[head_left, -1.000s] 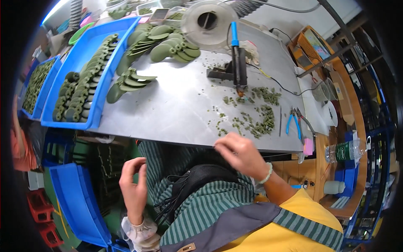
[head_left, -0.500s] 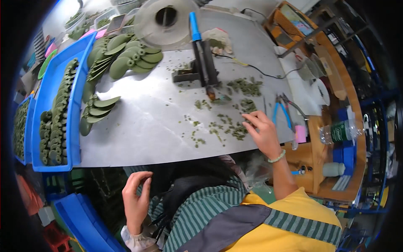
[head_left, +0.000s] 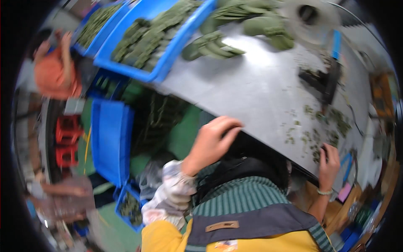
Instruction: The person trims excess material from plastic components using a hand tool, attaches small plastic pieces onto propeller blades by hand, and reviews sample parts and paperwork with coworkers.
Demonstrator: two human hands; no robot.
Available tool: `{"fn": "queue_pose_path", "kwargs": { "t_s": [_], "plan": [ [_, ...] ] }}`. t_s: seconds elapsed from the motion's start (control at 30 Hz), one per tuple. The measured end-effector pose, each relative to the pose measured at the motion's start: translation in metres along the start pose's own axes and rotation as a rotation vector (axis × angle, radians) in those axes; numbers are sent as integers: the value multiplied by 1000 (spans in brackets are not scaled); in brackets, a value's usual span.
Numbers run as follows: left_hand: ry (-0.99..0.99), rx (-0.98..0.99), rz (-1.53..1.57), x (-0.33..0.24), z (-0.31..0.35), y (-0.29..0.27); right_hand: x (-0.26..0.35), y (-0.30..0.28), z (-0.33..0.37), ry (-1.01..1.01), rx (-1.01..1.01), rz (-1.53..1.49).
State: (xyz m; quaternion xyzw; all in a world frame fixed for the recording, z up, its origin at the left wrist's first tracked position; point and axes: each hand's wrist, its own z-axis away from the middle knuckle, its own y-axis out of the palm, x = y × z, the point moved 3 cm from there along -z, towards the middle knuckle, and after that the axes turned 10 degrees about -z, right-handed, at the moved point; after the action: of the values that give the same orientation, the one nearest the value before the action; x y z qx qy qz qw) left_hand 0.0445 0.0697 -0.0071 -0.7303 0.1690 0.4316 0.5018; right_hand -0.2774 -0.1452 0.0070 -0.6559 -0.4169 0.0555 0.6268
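My left hand (head_left: pixel 213 142) hovers at the front edge of the metal-topped table (head_left: pixel 247 86), loosely bent, with a gap between thumb and fingers and nothing seen in it. Near the same edge at the right, my right hand (head_left: pixel 329 164) has thumb and fingers apart, also with nothing visible in it. It is nearest to the scattered green scraps (head_left: pixel 314 145). Behind them stands a black device (head_left: pixel 331 82) with a blue handle (head_left: pixel 336 44). Clusters of flat, rounded green pieces (head_left: pixel 212 45) lie farther back on the tabletop. The picture is blurred.
A blue tray (head_left: pixel 157 74) of stacked green pieces sits at the table's left, beside another blue tray (head_left: pixel 90 49). Blue-handled pliers (head_left: pixel 346 161) lie at the right. On the left are a blue bin (head_left: pixel 111 140), red stools (head_left: pixel 68 128) and two people, one in an orange top (head_left: pixel 54 75).
The view has swung left, bringing the left-side floor, stools and two people into sight. My left hand has risen to the table edge; my right hand now sits nearer that edge.
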Motion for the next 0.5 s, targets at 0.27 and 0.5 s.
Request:
{"fn": "queue_pose_path", "kwargs": {
  "t_s": [0.27, 0.5],
  "plan": [
    [34, -133, 171, 13, 42, 6, -5, 3, -1, -164, 69, 138],
    [-54, -128, 248, 32, 64, 8, -23, 2, -8, -125, 97, 174]
  ]
}}
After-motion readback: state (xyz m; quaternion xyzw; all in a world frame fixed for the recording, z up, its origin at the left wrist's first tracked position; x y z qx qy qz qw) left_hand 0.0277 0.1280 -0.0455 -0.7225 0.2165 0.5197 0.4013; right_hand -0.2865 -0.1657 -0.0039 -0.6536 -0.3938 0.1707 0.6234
